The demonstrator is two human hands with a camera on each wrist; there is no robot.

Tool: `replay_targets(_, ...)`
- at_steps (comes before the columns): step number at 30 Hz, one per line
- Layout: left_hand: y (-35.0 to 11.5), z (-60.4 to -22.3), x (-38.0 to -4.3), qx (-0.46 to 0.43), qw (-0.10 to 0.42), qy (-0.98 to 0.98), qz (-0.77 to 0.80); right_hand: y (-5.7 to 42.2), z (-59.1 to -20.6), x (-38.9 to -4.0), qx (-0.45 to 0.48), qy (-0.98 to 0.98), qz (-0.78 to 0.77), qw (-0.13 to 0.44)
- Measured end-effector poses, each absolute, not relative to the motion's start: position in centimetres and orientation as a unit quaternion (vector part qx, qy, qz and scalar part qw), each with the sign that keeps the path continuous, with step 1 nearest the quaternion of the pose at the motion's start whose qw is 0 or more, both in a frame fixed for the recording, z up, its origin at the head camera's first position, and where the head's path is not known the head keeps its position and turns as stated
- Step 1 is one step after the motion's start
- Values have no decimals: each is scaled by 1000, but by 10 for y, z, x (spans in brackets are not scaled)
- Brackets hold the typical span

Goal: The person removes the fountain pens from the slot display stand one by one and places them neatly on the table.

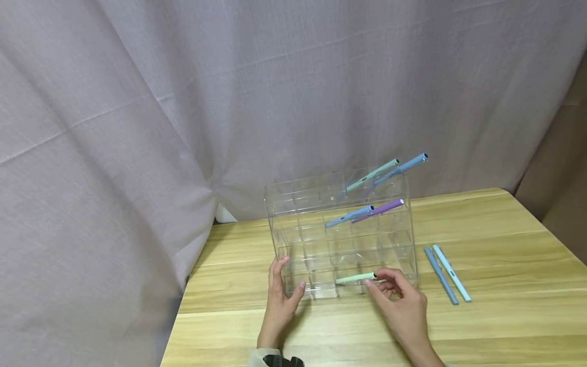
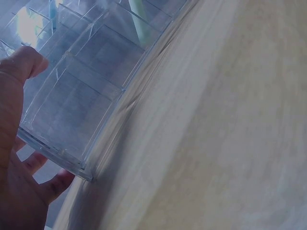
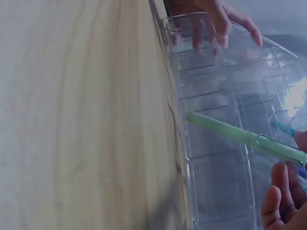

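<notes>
A clear plastic pen organizer (image 1: 316, 250) with tiered compartments stands on the table. My left hand (image 1: 281, 295) grips its front left corner; the left wrist view shows the thumb at the front and the other fingers behind the side wall (image 2: 57, 155). Between thumb and index finger, my right hand (image 1: 403, 306) pinches the capped end of a light green pen (image 1: 353, 279). That pen (image 3: 225, 128) slants across the lowest front row, its far end at a compartment in the right wrist view. Higher up, a blue pen (image 1: 348, 216) and a purple pen (image 1: 382, 209) lean in a middle row.
In the top row lean a mint green pen (image 1: 372, 175) and another blue pen (image 1: 403, 167). A dark blue pen (image 1: 441, 276) and a pale blue pen (image 1: 451, 273) lie on the wooden table (image 1: 500, 255), right of the organizer. A grey curtain (image 1: 293, 92) hangs behind.
</notes>
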State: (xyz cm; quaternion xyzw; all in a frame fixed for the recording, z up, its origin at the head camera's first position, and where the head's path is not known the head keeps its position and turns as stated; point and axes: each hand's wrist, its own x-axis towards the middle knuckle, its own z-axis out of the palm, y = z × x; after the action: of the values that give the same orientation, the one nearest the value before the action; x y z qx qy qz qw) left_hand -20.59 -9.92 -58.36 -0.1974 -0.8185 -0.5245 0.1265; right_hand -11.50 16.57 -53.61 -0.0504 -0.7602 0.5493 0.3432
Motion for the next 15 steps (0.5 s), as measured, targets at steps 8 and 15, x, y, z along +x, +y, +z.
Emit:
replay_targets(8,-99,-580,-205,-194,125,-819,-525,162,-539,-118,-75,-778,526,335)
replay_targets(15,-99,-580,-204,-190,121,-820,-526,162,-536,-120,-85,-783,517,334)
